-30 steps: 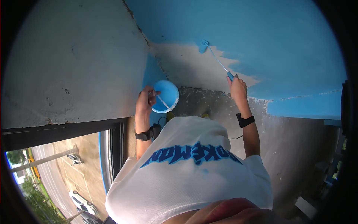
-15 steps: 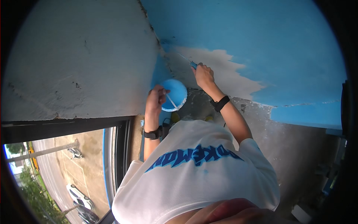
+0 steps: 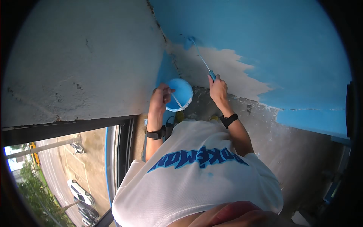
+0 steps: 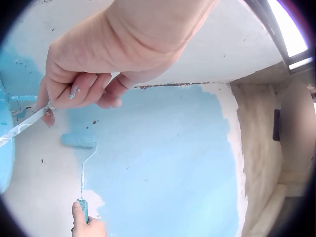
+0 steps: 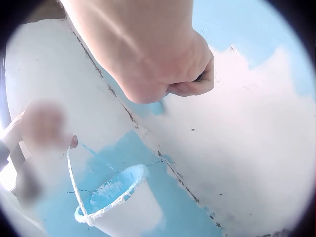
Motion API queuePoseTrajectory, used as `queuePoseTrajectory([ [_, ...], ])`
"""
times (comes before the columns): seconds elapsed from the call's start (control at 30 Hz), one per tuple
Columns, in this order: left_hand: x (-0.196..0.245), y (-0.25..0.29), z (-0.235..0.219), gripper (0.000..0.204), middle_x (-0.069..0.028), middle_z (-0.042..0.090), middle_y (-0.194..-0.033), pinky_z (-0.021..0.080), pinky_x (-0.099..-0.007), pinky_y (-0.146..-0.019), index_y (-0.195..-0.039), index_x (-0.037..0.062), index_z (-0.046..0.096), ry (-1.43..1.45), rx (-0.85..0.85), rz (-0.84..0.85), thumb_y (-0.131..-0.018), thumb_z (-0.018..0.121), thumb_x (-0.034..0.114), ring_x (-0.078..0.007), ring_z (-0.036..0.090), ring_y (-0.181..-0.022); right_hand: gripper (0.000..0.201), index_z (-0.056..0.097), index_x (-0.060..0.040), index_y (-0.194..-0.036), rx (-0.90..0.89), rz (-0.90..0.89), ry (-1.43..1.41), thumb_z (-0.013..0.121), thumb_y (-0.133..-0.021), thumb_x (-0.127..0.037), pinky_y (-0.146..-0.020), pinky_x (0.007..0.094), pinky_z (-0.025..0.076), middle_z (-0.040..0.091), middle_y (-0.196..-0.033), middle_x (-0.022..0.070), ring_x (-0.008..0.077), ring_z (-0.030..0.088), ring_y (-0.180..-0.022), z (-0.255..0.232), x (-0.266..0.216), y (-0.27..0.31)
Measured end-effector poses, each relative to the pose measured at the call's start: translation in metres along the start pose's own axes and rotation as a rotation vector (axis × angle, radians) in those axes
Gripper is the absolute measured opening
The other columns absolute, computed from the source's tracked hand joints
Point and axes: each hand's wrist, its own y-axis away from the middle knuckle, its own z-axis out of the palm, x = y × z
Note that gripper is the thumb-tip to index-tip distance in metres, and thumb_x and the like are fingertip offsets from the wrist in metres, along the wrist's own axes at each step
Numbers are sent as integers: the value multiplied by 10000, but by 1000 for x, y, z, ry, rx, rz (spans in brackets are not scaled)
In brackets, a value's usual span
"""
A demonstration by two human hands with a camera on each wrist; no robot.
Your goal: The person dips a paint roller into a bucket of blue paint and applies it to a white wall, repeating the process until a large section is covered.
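My left hand (image 3: 160, 97) grips the thin white handle (image 5: 74, 180) of a paint bucket, its fingers curled round it. The white bucket (image 5: 136, 212) hangs from it, with blue paint inside and drips along the rim. Blue specks mark a fingernail in the left wrist view. In my right hand (image 3: 218, 90) is the teal grip of a paint roller (image 4: 78, 140), its wire frame reaching up the wall. The blue-coated roller head lies against the wall (image 3: 264, 45) near the corner, at the upper border of a pale unpainted patch (image 3: 223, 68).
A grey-white wall (image 3: 83, 64) meets the blue wall at a rough, cracked corner on the left. Below it is a dark-framed window (image 3: 126, 151), with parked cars outside. The grey floor (image 3: 280, 151) carries paint splashes.
The right hand has swung left toward the corner, dipped, then come slightly back right, carrying the roller to the patch's upper left border. The left hand keeps hold of the bucket handle.
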Motion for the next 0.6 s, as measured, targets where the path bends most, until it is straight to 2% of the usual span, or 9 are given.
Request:
queuePoseTrajectory([
  [0.17,-11,-5,-11,268,-108,608,-689,252,-256,-448,-645,53,534,-71,-15,46,-857,542,216,-98,342,-464,406,544,-7,-822,18,-62,-50,523,-966,-386,-550,507,497,602,-600,228,446,621,-600,-8,-28,-9],
  [0.27,-6,-7,-8,283,-114,613,-692,244,-259,-454,-633,55,527,-94,-57,47,-856,539,228,-96,334,-466,404,542,-12,-817,41,-63,-35,524,-966,-386,-552,508,492,599,-593,224,441,620,-596,-7,-21,-5],
  [0.33,-5,-6,-8,280,-116,614,-691,243,-261,-455,-630,57,527,-61,-37,-17,-859,534,218,-96,335,-470,402,541,-14,-817,47,-52,-26,525,-966,-387,-555,510,488,597,-590,221,438,620,-595,-7,-9,6],
  [0.4,-5,-8,-8,279,-122,621,-699,244,-263,-456,-629,58,528,-49,-46,-5,-860,530,214,-97,339,-472,400,540,-17,-816,59,38,-41,530,-963,-388,-556,515,478,592,-583,213,434,617,-589,-11,2,14],
  [0.5,-12,-9,-12,275,-129,628,-707,249,-267,-460,-631,57,529,-68,-60,20,-863,521,205,-98,339,-474,398,540,-18,-818,34,68,-44,534,-960,-390,-555,517,473,589,-579,206,436,616,-590,-12,1,17],
  [0.6,-9,-8,-9,272,-127,622,-698,256,-271,-467,-633,56,531,-91,-52,42,-863,514,199,-100,337,-475,401,539,-16,-816,77,2,-62,534,-960,-391,-557,516,474,585,-574,205,438,615,-592,4,-11,5],
])
